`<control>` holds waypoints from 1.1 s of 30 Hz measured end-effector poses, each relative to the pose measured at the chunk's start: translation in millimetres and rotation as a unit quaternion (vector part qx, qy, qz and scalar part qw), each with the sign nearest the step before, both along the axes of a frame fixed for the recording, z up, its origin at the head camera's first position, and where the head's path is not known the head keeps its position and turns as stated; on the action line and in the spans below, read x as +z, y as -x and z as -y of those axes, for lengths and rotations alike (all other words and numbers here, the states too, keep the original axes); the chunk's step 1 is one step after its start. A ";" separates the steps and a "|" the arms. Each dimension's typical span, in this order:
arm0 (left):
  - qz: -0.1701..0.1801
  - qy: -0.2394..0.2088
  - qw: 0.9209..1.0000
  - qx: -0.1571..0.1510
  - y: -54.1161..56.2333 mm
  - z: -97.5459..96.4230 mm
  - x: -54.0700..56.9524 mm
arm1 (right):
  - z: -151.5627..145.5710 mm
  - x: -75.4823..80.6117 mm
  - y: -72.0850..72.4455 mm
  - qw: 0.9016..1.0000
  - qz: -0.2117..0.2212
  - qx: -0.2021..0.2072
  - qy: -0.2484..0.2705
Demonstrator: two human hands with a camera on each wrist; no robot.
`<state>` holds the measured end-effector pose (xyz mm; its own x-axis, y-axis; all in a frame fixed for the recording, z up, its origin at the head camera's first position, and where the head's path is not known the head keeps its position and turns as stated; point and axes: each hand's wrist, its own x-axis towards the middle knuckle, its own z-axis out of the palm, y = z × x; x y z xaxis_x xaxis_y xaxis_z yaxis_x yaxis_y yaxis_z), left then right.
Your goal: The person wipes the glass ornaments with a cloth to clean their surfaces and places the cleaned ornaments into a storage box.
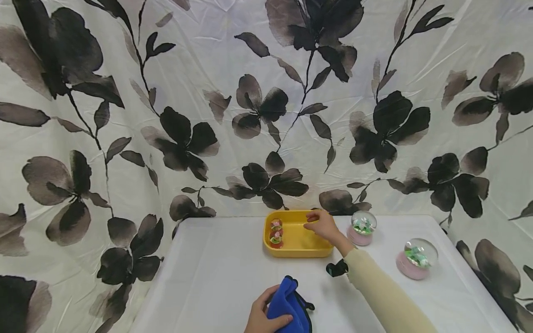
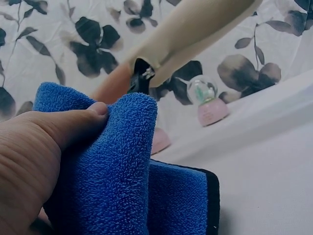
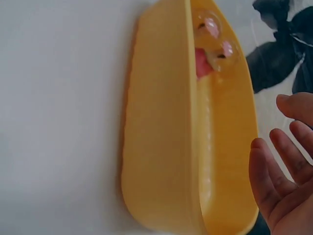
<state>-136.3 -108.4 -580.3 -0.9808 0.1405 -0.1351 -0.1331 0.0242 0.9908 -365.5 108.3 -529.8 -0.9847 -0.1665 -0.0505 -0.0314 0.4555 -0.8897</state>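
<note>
My left hand (image 1: 266, 312) grips a folded blue towel (image 1: 291, 305) with black edging, low over the front of the table. In the left wrist view the thumb presses on the fuzzy towel (image 2: 107, 161). My right hand (image 1: 322, 225) is over the right part of a yellow tray (image 1: 297, 253), its fingers loosely bent and holding nothing. The right wrist view shows that hand (image 3: 288, 171) beside the tray's far rim. Two small snow globes with reddish bases stand at the tray's left end, the nearer globe (image 1: 276, 238) in front of the farther globe (image 1: 276, 225).
Right of the tray are two larger snow globes with pink bases: one globe (image 1: 361, 229) near the right hand, another globe (image 1: 416, 259) farther right. All stand on a white table (image 1: 208, 277). A floral curtain (image 1: 266, 138) hangs behind.
</note>
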 end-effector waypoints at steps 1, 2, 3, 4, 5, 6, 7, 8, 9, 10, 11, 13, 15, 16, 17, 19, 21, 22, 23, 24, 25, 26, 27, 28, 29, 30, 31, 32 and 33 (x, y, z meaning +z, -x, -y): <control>0.000 0.000 1.000 -0.002 0.3 -0.3 -0.5 | -5.7 0.7 0.9 1.000 -0.012 0.001 -0.002; -0.002 0.001 1.000 -0.004 0.6 -0.5 -1.1 | -11.1 1.9 1.3 1.000 -0.023 0.001 -0.002; -0.002 0.001 1.000 -0.006 0.8 -0.7 -1.7 | -16.3 3.6 1.3 0.999 -0.032 -0.001 -0.003; -0.004 0.003 1.000 -0.007 1.9 -1.2 -1.7 | -21.6 6.2 1.9 0.999 -0.045 -0.001 -0.005; -0.006 0.004 1.000 -0.009 2.8 -1.5 -1.7 | -26.6 8.4 2.4 0.998 -0.059 -0.001 -0.007; -0.006 0.004 1.000 -0.010 3.5 -1.6 -1.9 | -31.6 10.3 2.9 0.997 -0.072 -0.001 -0.014; -0.006 0.005 1.000 -0.011 3.9 -1.5 -1.9 | -36.0 12.3 2.9 0.996 -0.086 -0.001 -0.025; -0.005 0.007 1.000 -0.012 3.9 -1.2 -1.8 | -40.1 14.8 2.5 0.995 -0.091 -0.001 -0.031; -0.004 0.009 1.000 -0.012 3.9 -0.8 -1.6 | -44.3 16.8 2.1 0.995 -0.094 -0.001 -0.035; -0.001 0.010 1.000 -0.011 3.9 -0.6 -1.4 | -48.4 18.6 1.7 0.994 -0.098 0.001 -0.043; 0.002 0.009 1.000 -0.011 3.8 -0.4 -1.3 | -52.9 20.0 1.8 0.993 -0.104 0.002 -0.054; 0.006 0.010 1.000 -0.011 3.8 -0.4 -0.9 | -62.2 23.1 1.8 0.991 -0.117 -0.003 -0.071; 0.009 0.010 1.000 -0.014 4.5 -1.3 -0.6 | -73.3 25.4 2.6 0.988 -0.133 -0.005 -0.084; 0.009 0.010 1.000 -0.014 5.0 -1.9 -0.4 | -79.2 26.6 2.9 0.986 -0.142 -0.009 -0.091; 0.009 0.012 1.000 -0.015 5.5 -2.7 -0.2 | -85.3 27.8 3.2 0.984 -0.151 -0.013 -0.096; 0.009 0.015 1.000 -0.015 6.1 -3.5 0.0 | -96.1 29.5 3.0 0.982 -0.159 -0.027 -0.096; 0.010 0.016 1.000 -0.013 6.1 -3.6 0.2 | -105.2 30.0 2.0 0.982 -0.162 -0.045 -0.086; 0.011 0.016 1.000 -0.012 6.3 -3.9 0.2 | -109.3 29.8 1.2 0.982 -0.162 -0.058 -0.079; 0.011 0.017 1.000 -0.013 6.5 -4.2 0.1 | -113.4 28.8 0.5 0.981 -0.162 -0.073 -0.071; 0.012 0.016 1.000 -0.014 6.7 -4.5 -0.1 | -117.1 27.1 -0.3 0.981 -0.162 -0.089 -0.061; 0.012 0.016 1.000 -0.014 6.9 -4.7 -0.4 | -120.5 25.0 -1.2 0.980 -0.160 -0.104 -0.049; 0.012 0.016 1.000 -0.015 7.0 -4.9 -0.6 | -123.6 22.3 -1.9 0.979 -0.161 -0.119 -0.037; 0.012 0.016 1.000 -0.016 7.1 -5.0 -1.0 | -126.7 18.7 -2.4 0.977 -0.162 -0.135 -0.026; 0.012 0.016 1.000 -0.017 7.3 -5.1 -1.4 | -129.6 14.7 -3.1 0.975 -0.164 -0.151 -0.016; 0.013 0.015 1.000 -0.017 7.4 -5.2 -1.9 | -132.5 10.6 -3.9 0.973 -0.166 -0.164 -0.001; 0.013 0.013 1.000 -0.017 7.4 -5.2 -2.4 | -135.0 6.1 -4.9 0.970 -0.169 -0.174 0.011; 0.013 0.015 1.000 -0.017 7.3 -5.2 -2.9 | -137.4 1.2 -6.1 0.968 -0.172 -0.182 0.024; 0.013 0.017 1.000 -0.016 7.1 -5.2 -3.6 | -139.5 -3.6 -7.9 0.965 -0.175 -0.189 0.037; 0.015 0.019 1.000 -0.015 6.8 -5.3 -4.1 | -141.6 -9.3 -9.6 0.963 -0.177 -0.197 0.046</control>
<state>-143.1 -103.1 -584.5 -0.9716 0.1645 -0.1703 -0.1613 0.0665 0.9847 -355.9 249.9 -539.1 -0.9253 0.2355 0.2971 -0.1812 0.4138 -0.8922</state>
